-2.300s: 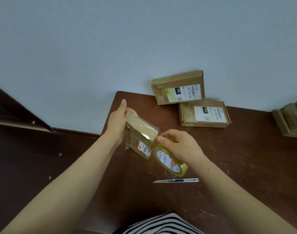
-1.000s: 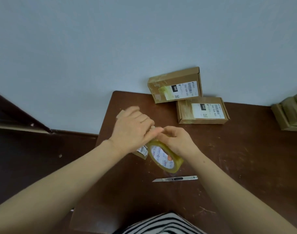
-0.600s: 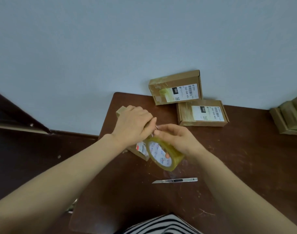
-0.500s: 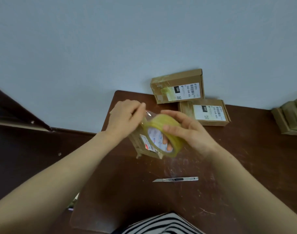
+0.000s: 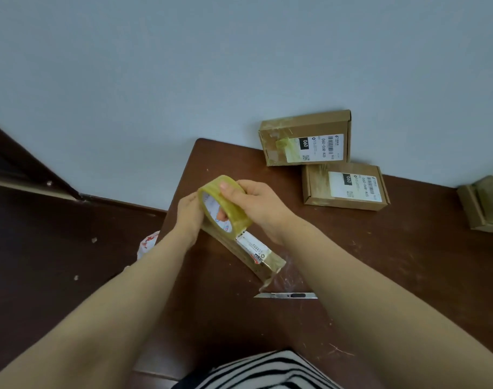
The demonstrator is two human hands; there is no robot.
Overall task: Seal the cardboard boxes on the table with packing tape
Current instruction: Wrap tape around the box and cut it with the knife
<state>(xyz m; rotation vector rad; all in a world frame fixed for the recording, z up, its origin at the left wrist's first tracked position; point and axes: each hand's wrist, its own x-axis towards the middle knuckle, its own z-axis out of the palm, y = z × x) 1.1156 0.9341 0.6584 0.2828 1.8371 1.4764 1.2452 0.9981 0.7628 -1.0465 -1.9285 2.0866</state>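
The tape roll [image 5: 225, 206], a ring of glossy, yellowish clear tape with a printed white core, sits in the right hand [image 5: 258, 204]. That hand's fingers are curled round the ring, the thumb lying on its smooth outer face and 1 fingertip showing through the core. Directly under the roll, running from between the 2 hands down toward the person, is a small cardboard box [image 5: 256, 255]. It is a long brown block, tilted, with a white and red label along it and shiny tape wrapped over its near end, where a loose, crinkled flap of tape hangs.

The left hand [image 5: 189, 217] is pressed against the box's far end, just left of the roll. Its fingers are hidden behind the ring, so its grip cannot be told.

Below the right hand, just past the box's near end, a slim metal utility knife [image 5: 286, 295] lies flat on the scuffed dark brown table [image 5: 394, 270]. Beyond the right hand, 2 labelled boxes [image 5: 305, 138] [image 5: 344, 187] with flat matte sides stand at the pale wall. Well to its right are more taped boxes [image 5: 488, 204].
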